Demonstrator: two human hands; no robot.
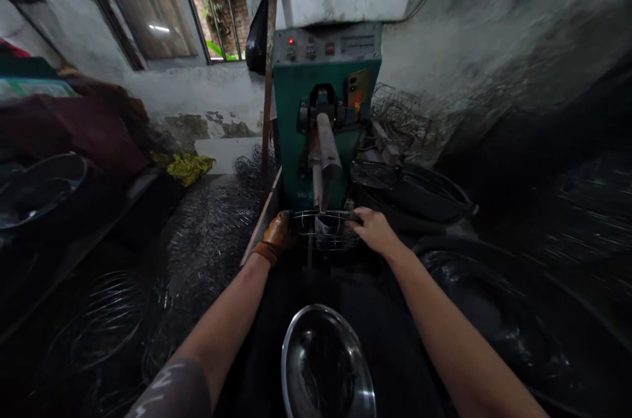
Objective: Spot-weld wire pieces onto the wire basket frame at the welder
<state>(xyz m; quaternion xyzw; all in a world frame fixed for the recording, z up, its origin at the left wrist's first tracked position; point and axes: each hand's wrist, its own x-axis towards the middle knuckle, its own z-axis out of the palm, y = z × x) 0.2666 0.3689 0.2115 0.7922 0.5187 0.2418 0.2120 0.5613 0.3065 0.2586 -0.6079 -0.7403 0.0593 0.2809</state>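
Note:
Both my hands hold a round wire basket frame (323, 232) under the metal arm (326, 153) of a green machine (326, 118). My left hand (277, 234), in an orange-brown glove, grips the frame's left rim. On the right rim my bare right hand (372, 228) has its fingers closed. The arm's lower tip reaches down into the frame.
A shiny steel bowl (326, 365) lies close to me between my forearms. Heaps of wire frames (207, 234) fill the floor at left and wire guards (399, 115) lean behind the machine. Dark tubs (434, 191) stand at right. A barred window (212, 0) is at upper left.

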